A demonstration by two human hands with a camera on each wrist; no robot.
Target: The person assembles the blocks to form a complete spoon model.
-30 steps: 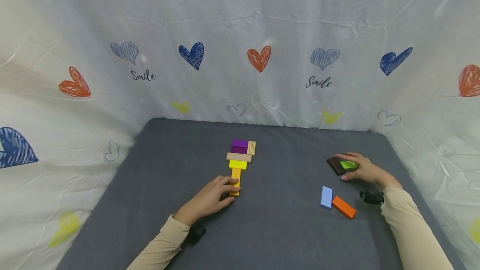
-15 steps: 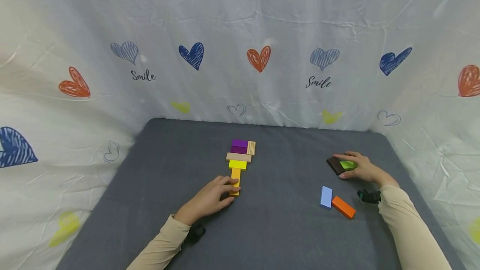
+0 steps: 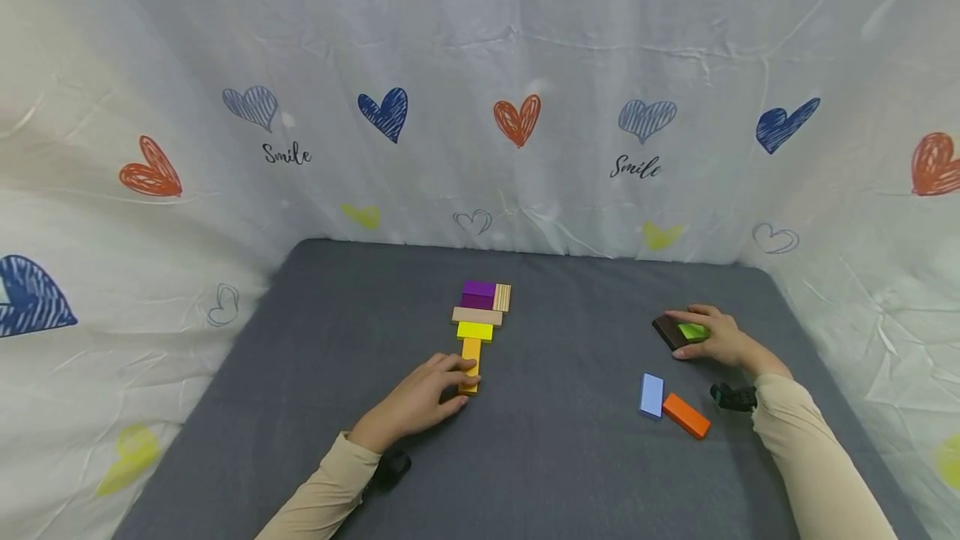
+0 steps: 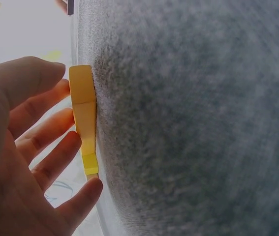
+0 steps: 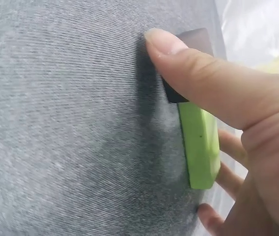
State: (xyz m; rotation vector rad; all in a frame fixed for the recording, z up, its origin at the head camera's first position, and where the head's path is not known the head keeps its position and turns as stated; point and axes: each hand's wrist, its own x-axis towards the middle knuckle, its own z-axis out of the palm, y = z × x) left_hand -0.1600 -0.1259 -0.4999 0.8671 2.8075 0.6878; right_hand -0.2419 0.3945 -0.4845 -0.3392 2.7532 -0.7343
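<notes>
My left hand rests its fingertips on a yellow-orange block lying flat on the grey cloth. In the left wrist view those fingers look nearly straight along the block's side, with the thumb near its end. Over at the right, my right hand spans a dark brown block, thumb at the near end and index finger at the far one. A green block sits against the brown one, partly under the hand. The thumb hides part of the brown block in the right wrist view.
Beyond the yellow-orange block, a yellow block, a tan block, purple blocks and a striped wooden block continue the row. A light blue block and an orange block lie nearer. A white curtain backs the table.
My right hand has shifted slightly left, its thumb and index finger coming closer round the dark brown block. The left hand stays on the yellow-orange block.
</notes>
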